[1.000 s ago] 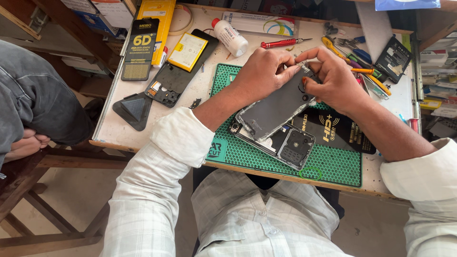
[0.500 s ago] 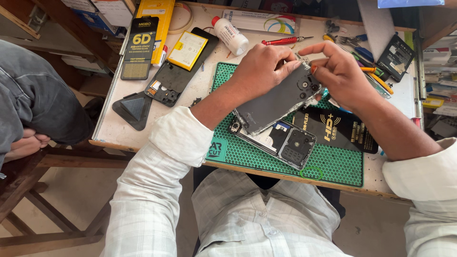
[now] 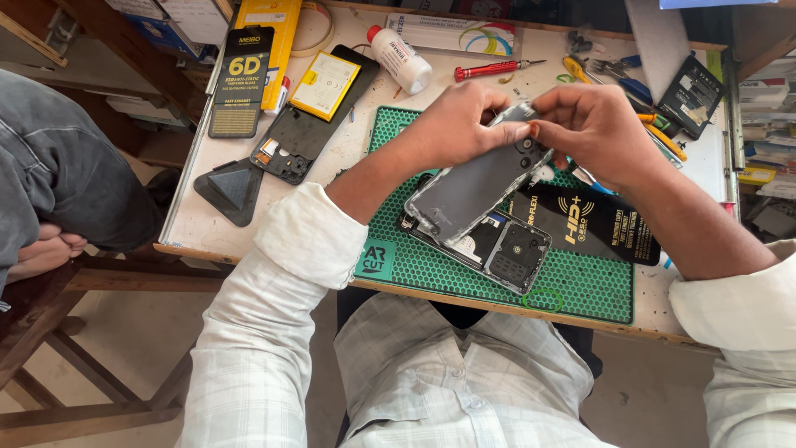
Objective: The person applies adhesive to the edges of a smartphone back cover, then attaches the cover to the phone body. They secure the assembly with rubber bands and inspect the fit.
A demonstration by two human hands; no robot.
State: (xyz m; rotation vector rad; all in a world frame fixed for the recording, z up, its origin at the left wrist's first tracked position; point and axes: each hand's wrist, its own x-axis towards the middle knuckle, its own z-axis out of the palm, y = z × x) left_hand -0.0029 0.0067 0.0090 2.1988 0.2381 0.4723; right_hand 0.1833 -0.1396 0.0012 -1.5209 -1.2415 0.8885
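- Wooden table (image 3: 249, 236), green cutting mat (image 3: 580, 282) on it; work sits over the mat.
- Opened phone body (image 3: 497, 245) lies flat on the mat, under the raised panel.
- Grey back panel (image 3: 473, 191) tilted above the phone body, upper end pinched between both hands.
- Left hand (image 3: 456, 124) closed on the panel's top edge; right hand (image 3: 597, 124) fingertips narrow on the same corner.
- Judgement: lift evenly, keep the low end from scraping the internals.

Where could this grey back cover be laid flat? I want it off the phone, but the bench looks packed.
Free: the near right part of the green mat, below the black packet, and the bare bench top beneath the black wedge. The far edge is crowded with tools, a white bottle and a red screwdriver.
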